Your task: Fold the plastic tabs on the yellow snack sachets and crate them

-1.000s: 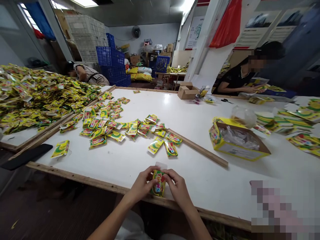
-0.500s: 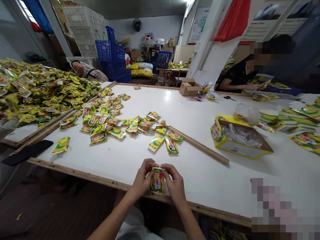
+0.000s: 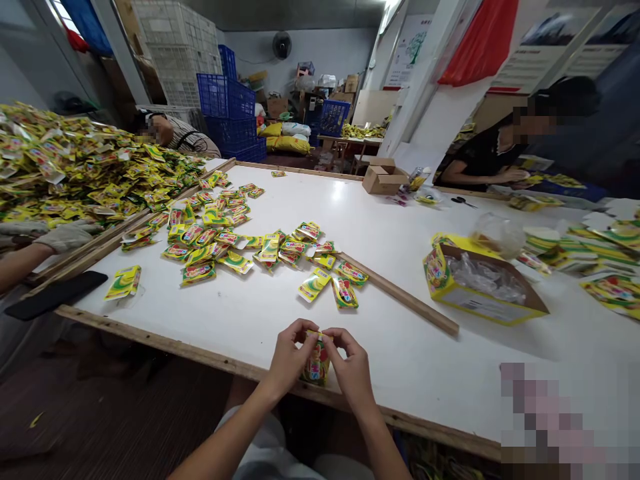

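At six o'clock on the surface (image 3: 425,387), left hand (image 3: 290,353) and right hand (image 3: 349,357), equally near, pinch the carton (image 3: 316,368) at twelve o'clock, long axis twelve-to-six.

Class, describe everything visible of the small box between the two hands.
The small box looks like thin card, printed yellow, green and red, with lettering on the face toward the camera. It is at the near edge of the white table. The left hand and right hand grip its far end from both sides, hiding whether it is shut.
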